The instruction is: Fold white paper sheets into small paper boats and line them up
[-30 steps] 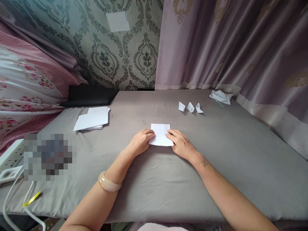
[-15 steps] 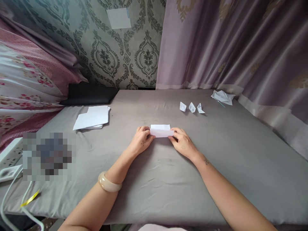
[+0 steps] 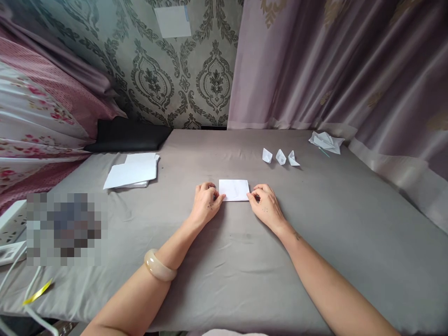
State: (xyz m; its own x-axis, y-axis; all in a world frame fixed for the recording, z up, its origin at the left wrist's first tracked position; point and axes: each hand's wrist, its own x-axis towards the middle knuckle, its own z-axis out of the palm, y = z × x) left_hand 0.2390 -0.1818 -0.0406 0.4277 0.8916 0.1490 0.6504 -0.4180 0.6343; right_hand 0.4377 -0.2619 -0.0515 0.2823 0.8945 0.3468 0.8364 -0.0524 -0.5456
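Note:
A small white sheet of paper lies on the grey cloth in front of me, between my two hands. My left hand pinches its lower left corner, with the thumb on top and the other fingers curled. At the lower right corner my right hand grips the paper the same way. Further back to the right stand three little folded paper boats in a row.
A stack of white paper lies at the left. Crumpled or folded paper sits at the far right by the curtain. A power strip with cables, a yellow strip and a blurred patch fill the left front. A black item lies behind.
The raised front flap of the paper is down now, and its upper face shows as one flat rectangle. Both hands stay at the sides, now nearer its lower corners.

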